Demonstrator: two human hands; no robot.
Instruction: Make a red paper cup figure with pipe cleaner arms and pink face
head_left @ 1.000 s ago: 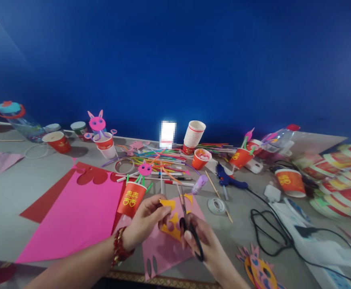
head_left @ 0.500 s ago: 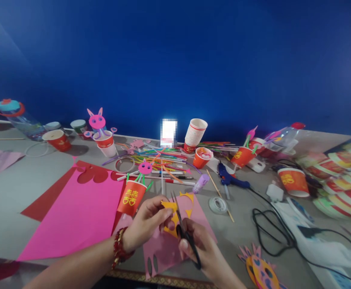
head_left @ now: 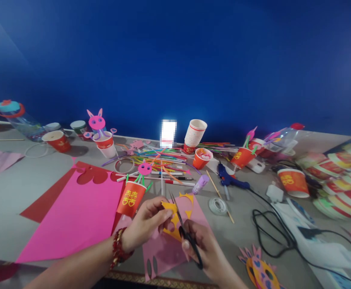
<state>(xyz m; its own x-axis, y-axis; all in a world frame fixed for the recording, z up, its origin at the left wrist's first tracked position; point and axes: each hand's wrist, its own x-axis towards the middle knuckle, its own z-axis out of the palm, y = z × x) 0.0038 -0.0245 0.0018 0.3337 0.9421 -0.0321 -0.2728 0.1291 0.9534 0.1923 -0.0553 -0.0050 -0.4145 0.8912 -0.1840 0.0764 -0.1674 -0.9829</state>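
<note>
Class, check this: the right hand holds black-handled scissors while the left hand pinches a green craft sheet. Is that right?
Not quite: the left hand pinches a yellow craft sheet, not a green one, as the head view shows. The right hand does hold black-handled scissors.

Both forearms are bare. The left forearm [head_left: 76,259] slants up from lower left; its left hand [head_left: 147,222] is closed in a thumb-and-finger pinch. The right forearm [head_left: 228,275] angles inward from the bottom edge; the right hand [head_left: 204,243] is curled, palm inward. Hands near, apart.
</note>
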